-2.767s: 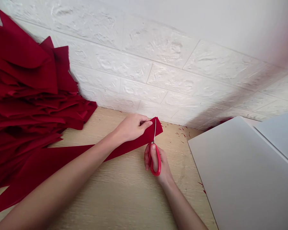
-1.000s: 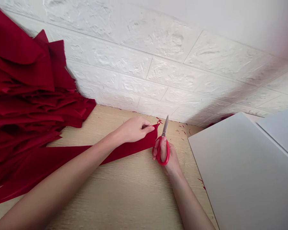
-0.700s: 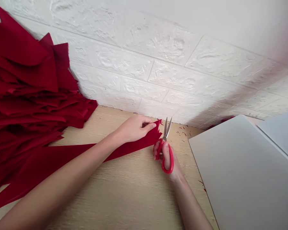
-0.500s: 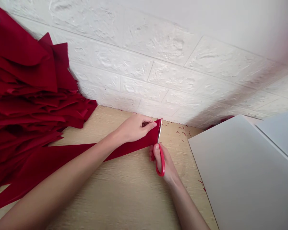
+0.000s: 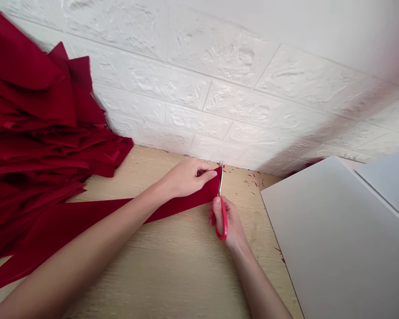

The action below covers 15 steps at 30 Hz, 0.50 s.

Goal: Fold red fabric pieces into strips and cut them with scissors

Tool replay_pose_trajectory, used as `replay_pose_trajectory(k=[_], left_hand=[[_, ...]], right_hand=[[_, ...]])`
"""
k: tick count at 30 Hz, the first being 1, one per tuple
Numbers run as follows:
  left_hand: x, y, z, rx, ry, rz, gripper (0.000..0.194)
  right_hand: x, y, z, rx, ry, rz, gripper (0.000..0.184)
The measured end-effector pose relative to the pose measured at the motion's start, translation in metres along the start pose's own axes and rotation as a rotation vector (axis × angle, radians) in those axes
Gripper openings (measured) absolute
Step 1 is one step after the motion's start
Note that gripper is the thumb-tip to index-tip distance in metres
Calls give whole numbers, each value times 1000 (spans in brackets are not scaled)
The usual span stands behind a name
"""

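At the wooden board's [image 5: 173, 274] far edge, left fingers [image 5: 204, 175] pinch a red felt strip [image 5: 119, 208] near its tip. Right fingers [image 5: 217, 206] work red-handled scissors [image 5: 223, 223], their 2 blades nearly shut on its edge. Red snippets [image 5: 254, 177] lie cut; most of the strip remains whole, running to a felt pile [image 5: 36, 110]. Nothing blocks the blades; a white panel [image 5: 335, 239] sits right.

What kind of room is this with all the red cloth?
Probably a home craft corner: a heap of red felt on a wooden table, red scissors, and snipped scraps by a white brick-pattern wall.
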<state>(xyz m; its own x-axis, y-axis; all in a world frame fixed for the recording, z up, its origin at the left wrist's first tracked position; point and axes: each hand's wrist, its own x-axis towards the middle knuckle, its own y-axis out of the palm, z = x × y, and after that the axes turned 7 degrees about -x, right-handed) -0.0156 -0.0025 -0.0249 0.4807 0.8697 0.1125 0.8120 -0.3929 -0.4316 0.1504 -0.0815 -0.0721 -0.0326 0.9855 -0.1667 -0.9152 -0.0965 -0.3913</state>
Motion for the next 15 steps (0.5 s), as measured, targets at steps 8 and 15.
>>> replay_pose_trajectory(k=[8, 15], left_hand=[[1, -1, 0, 16, -20, 9, 38], [1, 2, 1, -9, -25, 42, 37]], right_hand=[[3, 5, -5, 47, 48, -5, 66], [3, 2, -5, 88, -14, 10, 66]])
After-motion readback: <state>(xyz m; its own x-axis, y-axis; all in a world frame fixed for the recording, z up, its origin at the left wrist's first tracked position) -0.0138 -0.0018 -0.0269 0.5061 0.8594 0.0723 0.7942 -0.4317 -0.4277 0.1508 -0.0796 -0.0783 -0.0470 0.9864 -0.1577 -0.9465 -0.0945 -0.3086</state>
